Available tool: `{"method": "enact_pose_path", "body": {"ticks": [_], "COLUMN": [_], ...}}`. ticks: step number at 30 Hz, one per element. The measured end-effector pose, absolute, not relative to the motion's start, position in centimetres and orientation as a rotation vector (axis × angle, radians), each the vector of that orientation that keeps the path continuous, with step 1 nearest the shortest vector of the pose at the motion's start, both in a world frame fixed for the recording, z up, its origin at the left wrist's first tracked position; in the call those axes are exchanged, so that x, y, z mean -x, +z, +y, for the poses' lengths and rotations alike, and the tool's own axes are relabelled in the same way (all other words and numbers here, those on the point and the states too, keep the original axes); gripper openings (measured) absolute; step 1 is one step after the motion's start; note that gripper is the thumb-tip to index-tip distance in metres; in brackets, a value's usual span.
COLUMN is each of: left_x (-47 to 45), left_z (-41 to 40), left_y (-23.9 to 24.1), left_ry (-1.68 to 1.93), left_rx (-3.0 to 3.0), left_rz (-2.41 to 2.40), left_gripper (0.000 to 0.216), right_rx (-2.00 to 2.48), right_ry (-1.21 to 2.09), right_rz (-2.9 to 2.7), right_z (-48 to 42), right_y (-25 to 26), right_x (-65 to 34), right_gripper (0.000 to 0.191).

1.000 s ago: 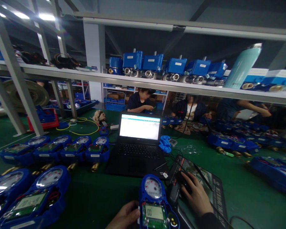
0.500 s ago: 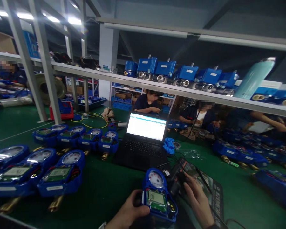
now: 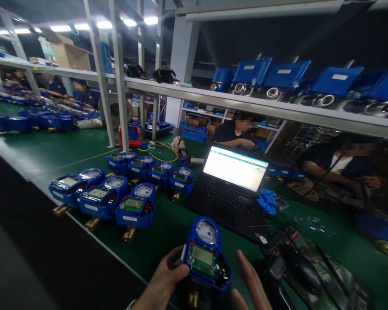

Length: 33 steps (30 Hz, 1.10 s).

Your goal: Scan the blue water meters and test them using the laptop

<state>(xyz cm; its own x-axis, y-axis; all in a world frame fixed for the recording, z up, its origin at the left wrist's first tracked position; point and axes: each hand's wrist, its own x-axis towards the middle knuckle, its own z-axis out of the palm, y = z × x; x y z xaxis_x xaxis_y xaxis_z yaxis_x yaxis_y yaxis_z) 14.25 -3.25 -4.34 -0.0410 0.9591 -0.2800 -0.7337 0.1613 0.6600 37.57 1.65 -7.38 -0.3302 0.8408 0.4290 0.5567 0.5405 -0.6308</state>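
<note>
Blue meter gripped by left hand.

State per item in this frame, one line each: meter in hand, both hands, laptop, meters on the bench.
Water meter: held, dial and LCD face up, cover off.
Left hand: gripping the meter's left side.
Right hand: open, flat, beside the meter, not gripping.
Laptop: lid open, screen lit.
Bench meters: lying face up in rows, circuit boards exposed.
</note>
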Motion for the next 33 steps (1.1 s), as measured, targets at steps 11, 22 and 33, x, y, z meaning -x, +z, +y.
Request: {"method": "enact_pose_path", "body": {"ticks": [11,22,33], "left_x": [-9.4,-9.6,-7.1], "left_z": [-1.6,0.7,0.2], "left_y": [-3.4,-2.1,-5.5], "left_ry": [1.659,1.719,1.658], "left_rx": [-0.313,-0.249,-0.402], "left_rz": [0.947,1.098,1.363], "left_gripper": [0.056,0.046,0.041], "right_rx": [1.028,0.965,0.978], "right_ry": [1.043,1.140,0.722], "right_rz": [-1.826,-1.797,-1.882], "right_z": [3.9,5.0,-1.0], "right_y": [-6.5,-6.0,-6.4], "right_x": [-26.1,-24.9,-31.1], "right_gripper": [0.056,0.055,0.032]}}
